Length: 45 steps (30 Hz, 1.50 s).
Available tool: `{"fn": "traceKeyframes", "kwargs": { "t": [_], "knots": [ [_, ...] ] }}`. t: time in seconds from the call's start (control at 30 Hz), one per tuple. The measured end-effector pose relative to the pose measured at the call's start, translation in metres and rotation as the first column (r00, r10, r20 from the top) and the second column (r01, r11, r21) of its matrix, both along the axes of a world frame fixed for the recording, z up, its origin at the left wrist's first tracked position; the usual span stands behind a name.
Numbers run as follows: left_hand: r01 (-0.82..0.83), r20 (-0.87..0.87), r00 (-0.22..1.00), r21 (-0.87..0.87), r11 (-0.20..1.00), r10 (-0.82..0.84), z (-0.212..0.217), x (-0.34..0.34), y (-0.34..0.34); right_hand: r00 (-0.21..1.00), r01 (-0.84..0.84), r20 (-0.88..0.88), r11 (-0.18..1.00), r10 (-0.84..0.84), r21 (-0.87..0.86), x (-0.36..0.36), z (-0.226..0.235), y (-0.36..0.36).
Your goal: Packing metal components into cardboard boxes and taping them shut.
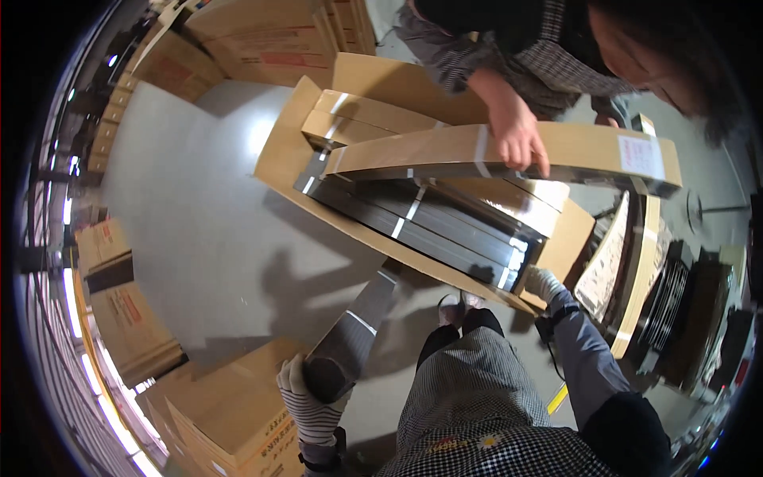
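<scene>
The open cardboard carton of dark bundles lay at centre. At twelve o'clock a co-worker's hand pressed a long wrapped pack. The left hand, at seven o'clock, was clenched around a dark bundle. The right hand, at three o'clock, touched the carton's end; its grip could not be told.

A long open carton is set at twelve o'clock, bundled strips in it; stacked boxes at eight o'clock.
</scene>
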<state>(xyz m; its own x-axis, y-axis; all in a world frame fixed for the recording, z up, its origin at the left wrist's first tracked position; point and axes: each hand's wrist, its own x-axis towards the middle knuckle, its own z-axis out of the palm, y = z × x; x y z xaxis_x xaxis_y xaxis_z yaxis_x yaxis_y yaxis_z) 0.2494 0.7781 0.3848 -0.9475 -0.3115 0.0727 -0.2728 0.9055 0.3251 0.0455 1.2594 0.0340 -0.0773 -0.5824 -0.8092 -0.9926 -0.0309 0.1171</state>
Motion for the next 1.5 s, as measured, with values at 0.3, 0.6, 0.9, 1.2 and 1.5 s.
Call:
{"fn": "traceKeyframes", "kwargs": {
  "t": [0.3, 0.6, 0.9, 1.2, 1.5],
  "knots": [
    [-0.254, -0.046, 0.966, -0.029, 0.967, 0.253, -0.067, 0.008, 0.004, 0.159, 0.965, 0.253, 0.204, -0.954, 0.163, 0.002, -0.168, 0.053],
    [-0.293, -0.066, 0.956, -0.169, 0.941, 0.286, -0.075, 0.038, 0.03, -0.239, 0.958, 0.369, -0.158, -0.898, 0.238, -0.017, -0.111, -0.08],
    [-0.42, -0.054, 0.907, -0.065, 0.905, 0.417, -0.073, 0.05, 0.037, 0.195, 0.979, 0.594, 0.191, -0.781, -0.071, -0.069, -0.127, -0.226],
    [-0.505, 0.215, 0.787, -0.313, 0.804, 0.578, -0.103, 0.105, 0.028, 0.41, 0.887, 0.372, 0.27, -0.833, -0.374, -0.057, -0.14, -0.283],
    [-0.535, 0.105, 0.812, -0.26, 0.804, 0.574, -0.107, 0.085, 0.033, 0.467, 0.841, 0.285, 0.32, -0.837, -0.437, -0.064, -0.151, -0.312]
  ]
}}
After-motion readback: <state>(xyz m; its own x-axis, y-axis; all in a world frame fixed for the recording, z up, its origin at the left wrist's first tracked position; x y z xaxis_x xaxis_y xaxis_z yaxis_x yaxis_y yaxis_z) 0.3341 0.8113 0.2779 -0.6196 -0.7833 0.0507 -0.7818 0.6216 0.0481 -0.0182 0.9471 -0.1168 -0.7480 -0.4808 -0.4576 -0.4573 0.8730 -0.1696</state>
